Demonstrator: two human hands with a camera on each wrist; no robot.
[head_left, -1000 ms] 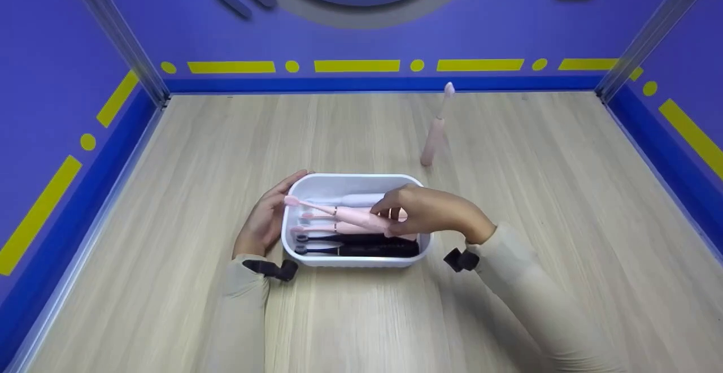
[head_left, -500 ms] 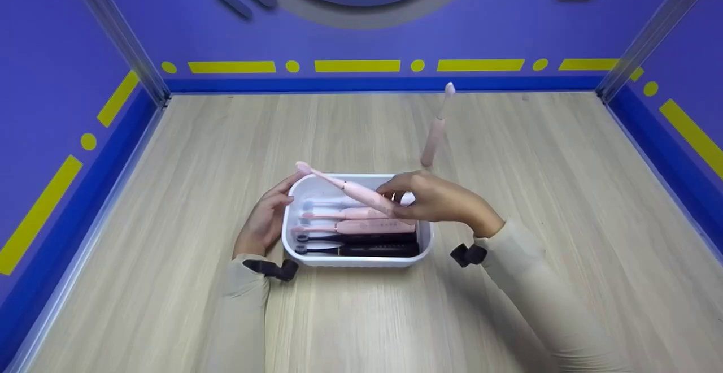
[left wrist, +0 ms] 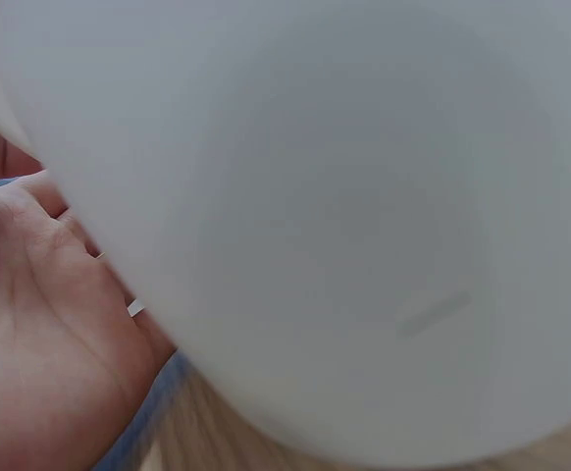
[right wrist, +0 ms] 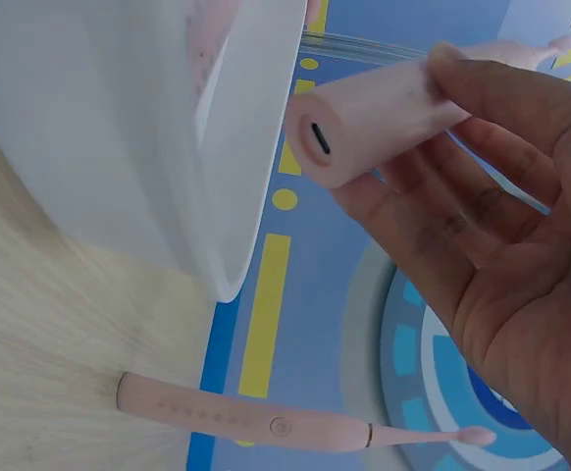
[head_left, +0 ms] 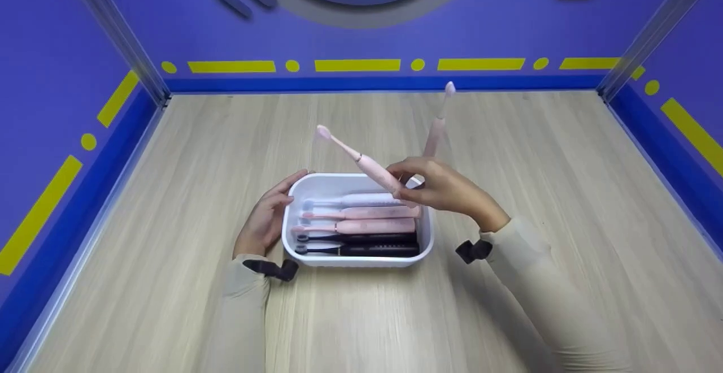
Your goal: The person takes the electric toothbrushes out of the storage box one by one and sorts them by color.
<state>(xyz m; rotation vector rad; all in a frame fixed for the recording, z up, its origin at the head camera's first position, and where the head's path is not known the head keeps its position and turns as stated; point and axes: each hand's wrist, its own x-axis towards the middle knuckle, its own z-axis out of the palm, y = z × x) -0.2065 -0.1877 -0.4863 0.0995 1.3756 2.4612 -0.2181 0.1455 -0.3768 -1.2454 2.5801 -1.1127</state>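
A pink electric toothbrush (head_left: 377, 173) is pinched in my right hand (head_left: 446, 187) above the back right part of a white plastic box (head_left: 426, 243). Its brush head tilts up to the left; in the right wrist view the base of its handle (right wrist: 364, 123) shows a dark slot. My left hand (head_left: 262, 220) holds the left end of the box, thumb at the rim and fingers along the outside. Inside lie a white toothbrush (head_left: 367, 199), two pink toothbrushes (head_left: 375, 226) and two black toothbrushes (head_left: 378, 249), side by side, heads to the left.
Another pink toothbrush (head_left: 435, 134) stands upright on the wooden table (head_left: 226, 135) behind my right hand. Blue-purple panels (head_left: 361, 39) with yellow marks enclose the back and both sides.
My right hand has lifted the pink toothbrush out of the box, up and away from me, its head swinging upward. The left hand and box stay in place.
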